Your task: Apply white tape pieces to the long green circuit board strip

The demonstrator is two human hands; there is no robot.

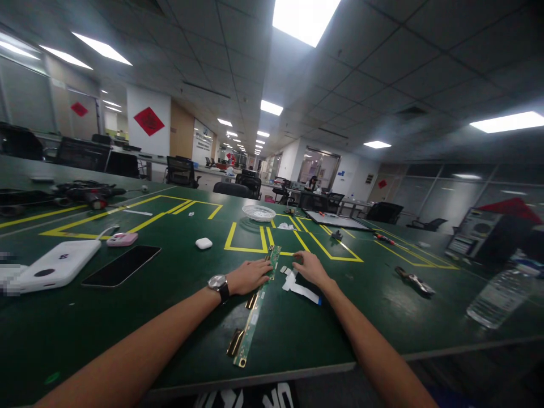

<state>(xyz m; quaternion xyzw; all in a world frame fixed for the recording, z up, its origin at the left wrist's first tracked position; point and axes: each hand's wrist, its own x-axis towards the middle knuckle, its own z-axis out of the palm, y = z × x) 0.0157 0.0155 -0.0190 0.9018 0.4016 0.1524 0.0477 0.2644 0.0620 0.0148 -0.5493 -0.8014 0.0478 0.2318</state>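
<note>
A long, narrow green circuit board point(254, 317) lies on the table, with gold-coloured flex tabs along its left edge. My left hand point(250, 276), wearing a wristwatch, rests palm down across the upper part of the board, fingers stretched out. Part of the board is hidden under those fingers. To the right of the board, a white ribbon cable point(305, 292) with a blue end lies bent on the table. Just above the cable is my right hand point(311, 267), its fingers bent and apart, with nothing visible between them.
Ahead stands a white basket point(259, 213). On the left lie a smartphone point(123, 265), a white power bank point(62, 263) and a white earbud case point(203, 243). A water bottle point(499, 294), pliers point(414, 281) and a computer tower point(478, 232) are on the right. Yellow tape marks the green table point(178, 328).
</note>
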